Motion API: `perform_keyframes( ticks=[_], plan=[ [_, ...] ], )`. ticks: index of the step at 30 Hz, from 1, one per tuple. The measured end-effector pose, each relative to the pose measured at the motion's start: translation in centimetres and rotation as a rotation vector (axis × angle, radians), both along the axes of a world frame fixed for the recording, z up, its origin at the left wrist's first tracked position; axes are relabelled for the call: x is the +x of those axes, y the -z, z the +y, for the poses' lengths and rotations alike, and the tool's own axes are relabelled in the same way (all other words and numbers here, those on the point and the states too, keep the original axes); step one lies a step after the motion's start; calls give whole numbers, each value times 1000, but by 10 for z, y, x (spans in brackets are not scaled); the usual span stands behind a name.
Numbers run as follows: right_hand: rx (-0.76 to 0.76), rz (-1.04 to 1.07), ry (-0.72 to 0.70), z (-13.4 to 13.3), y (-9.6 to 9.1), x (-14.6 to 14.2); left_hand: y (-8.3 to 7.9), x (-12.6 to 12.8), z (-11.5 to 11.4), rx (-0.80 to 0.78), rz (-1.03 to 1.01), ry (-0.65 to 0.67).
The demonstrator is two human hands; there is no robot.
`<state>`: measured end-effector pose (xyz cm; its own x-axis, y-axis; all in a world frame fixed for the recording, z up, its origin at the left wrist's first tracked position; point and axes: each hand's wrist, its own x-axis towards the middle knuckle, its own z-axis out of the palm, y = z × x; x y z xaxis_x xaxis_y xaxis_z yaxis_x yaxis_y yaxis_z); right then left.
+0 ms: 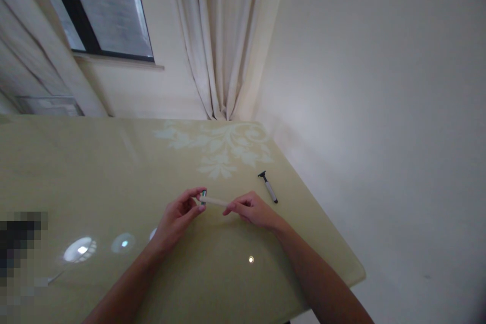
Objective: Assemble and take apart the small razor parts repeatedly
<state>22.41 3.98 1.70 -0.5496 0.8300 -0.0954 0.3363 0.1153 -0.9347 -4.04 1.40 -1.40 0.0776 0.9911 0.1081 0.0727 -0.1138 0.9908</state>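
Note:
My left hand (pixel 177 216) pinches a small dark razor cartridge (pixel 204 194) upright between thumb and fingertips. In my right hand (pixel 255 209), closed fingers grip one end of a slim pale stick (pixel 215 202). Its other end reaches the cartridge, overlapping its face; the exact contact is too small to make out. To the right of my right hand, a razor (pixel 269 189) with a grey and black handle lies on the table, its dark head pointing away from me.
The glossy yellow-green table (pixel 94 172) has a white floral pattern (pixel 224 144) near its far edge. Its right edge slants close to a white wall (pixel 360 111). Curtains (pixel 220 35) and a window stand behind. A blurred dark patch (pixel 18 243) lies at left.

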Motion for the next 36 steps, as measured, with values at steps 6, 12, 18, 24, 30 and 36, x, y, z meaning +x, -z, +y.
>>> perform_keyframes(
  ticks=[6,12,18,24,30,36],
  plan=[
    [6,-8,67,0,1,0,-1,0,-1,16,26,-2],
    [23,-6,57,0,4,2,-1,0,-3,9,14,-41],
    [-16,-2,-2,-2,0,2,0,-2,-6,-3,-2,-58],
    [-17,11,0,-3,-1,-1,1,-1,-5,2,-12,-47],
    [42,82,180,8,-5,10,-11,0,-8,58,52,-89],
    [129,252,426,26,-25,47,-16,24,-13,94,100,-135]
  ],
)
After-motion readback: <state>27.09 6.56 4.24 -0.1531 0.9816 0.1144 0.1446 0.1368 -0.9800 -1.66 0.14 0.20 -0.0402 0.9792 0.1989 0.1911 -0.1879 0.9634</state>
